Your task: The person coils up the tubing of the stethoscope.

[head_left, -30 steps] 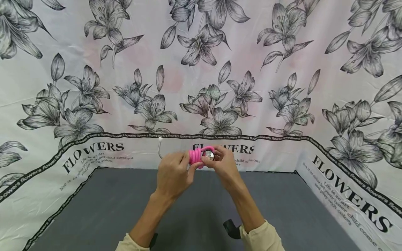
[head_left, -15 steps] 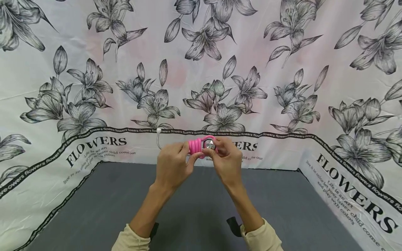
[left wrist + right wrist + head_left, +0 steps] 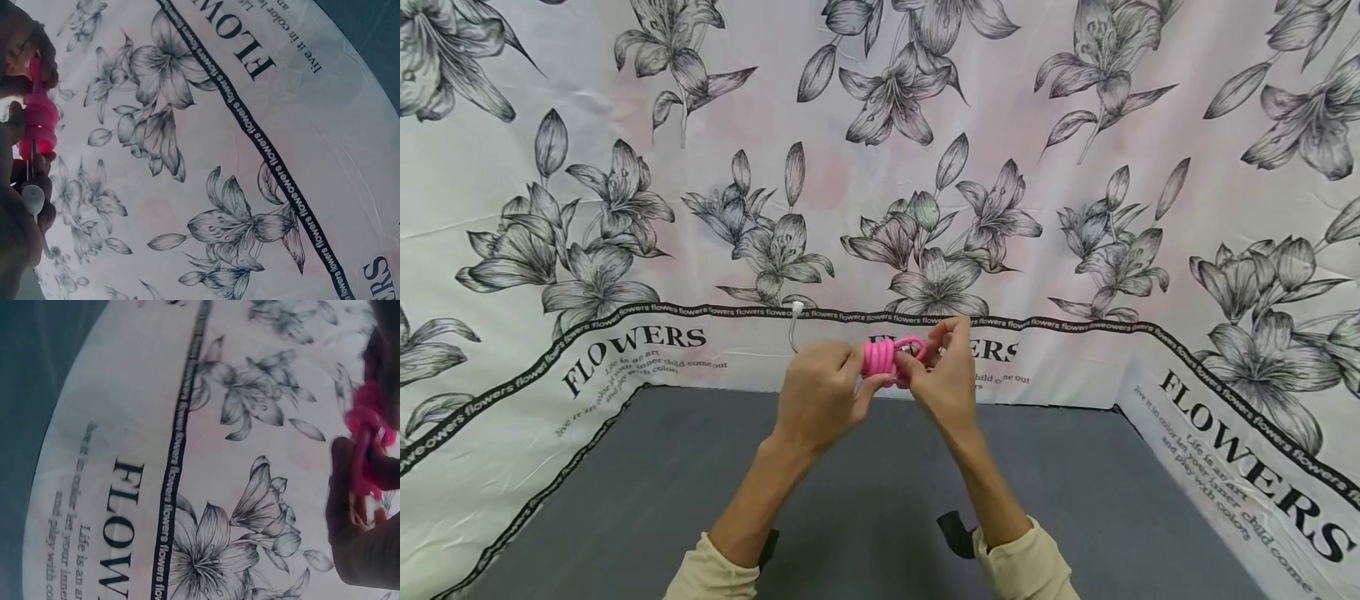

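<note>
A pink stethoscope (image 3: 878,358) is held up in front of me, its tubing wound into a tight coil. My left hand (image 3: 820,392) grips the coil from the left. A thin metal ear tube with a white ear tip (image 3: 797,307) sticks up beyond that hand; the left wrist view shows the ear tip (image 3: 33,199) close to the fingers. On the other side, my right hand (image 3: 946,383) pinches the coil's right end, by a small pink loop (image 3: 912,343). The right wrist view shows the pink tubing (image 3: 362,447) between thumb and fingers. The chest piece is mostly hidden.
Below the hands lies a dark grey tabletop (image 3: 700,492). White cloth with black flower prints (image 3: 932,283) and lettering hangs behind it and along both sides. A black piece (image 3: 955,533) shows beside the right sleeve.
The silver chest piece faced me earlier and is now mostly covered. A pink loop now shows at the coil's right end. The right fingers have spread upward, and the coil has shifted slightly right.
</note>
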Available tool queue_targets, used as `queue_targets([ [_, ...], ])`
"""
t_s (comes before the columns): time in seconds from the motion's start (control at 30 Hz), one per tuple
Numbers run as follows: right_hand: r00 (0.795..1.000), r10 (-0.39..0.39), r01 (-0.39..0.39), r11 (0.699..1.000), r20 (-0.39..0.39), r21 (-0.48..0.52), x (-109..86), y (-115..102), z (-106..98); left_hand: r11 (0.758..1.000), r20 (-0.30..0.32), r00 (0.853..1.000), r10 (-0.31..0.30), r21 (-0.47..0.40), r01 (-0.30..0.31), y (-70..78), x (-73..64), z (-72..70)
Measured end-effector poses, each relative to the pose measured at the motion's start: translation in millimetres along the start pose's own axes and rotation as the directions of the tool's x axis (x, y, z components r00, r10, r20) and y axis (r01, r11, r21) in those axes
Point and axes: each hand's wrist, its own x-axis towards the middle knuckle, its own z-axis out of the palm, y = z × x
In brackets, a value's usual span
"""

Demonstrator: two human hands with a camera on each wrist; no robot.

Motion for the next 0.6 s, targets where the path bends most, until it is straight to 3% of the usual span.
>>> queue_targets([
  [0.07, 0.997, 0.073, -0.074, 0.996, -0.009, -0.043, 2.1, -2, 0, 1.000, 0.014, 1.000, 0.011, -0.009, -0.011, -0.4, -1.4, 0.8],
  [0.17, 0.999, 0.013, -0.019, 0.985, -0.034, -0.170, 2.1, 0, 3, 0.999, 0.026, 1.000, 0.003, -0.052, -0.002, -1.3, -2.8, 2.0],
  [0.27, 1.000, 0.014, -0.018, 0.987, -0.025, -0.161, 1.4, 3, 4, 0.995, 0.038, 0.999, -0.008, -0.096, 0.012, -2.5, -3.4, 3.4],
  [0.4, 0.985, 0.121, -0.124, 0.992, 0.124, 0.018, 3.1, 6, 0, 0.992, 0.063, 0.997, -0.035, -0.118, 0.042, -5.2, -5.5, 5.0],
  [0.5, 0.949, 0.136, -0.165, 0.983, 0.285, 0.078, 4.9, 8, -9, 0.990, 0.077, 0.995, -0.059, -0.124, 0.068, -6.7, -8.4, 7.3],
  [0.6, 0.912, 0.117, -0.161, 0.983, 0.392, 0.083, 6.6, 9, -17, 0.988, 0.090, 0.993, -0.073, -0.130, 0.085, -7.4, -9.9, 9.3],
])
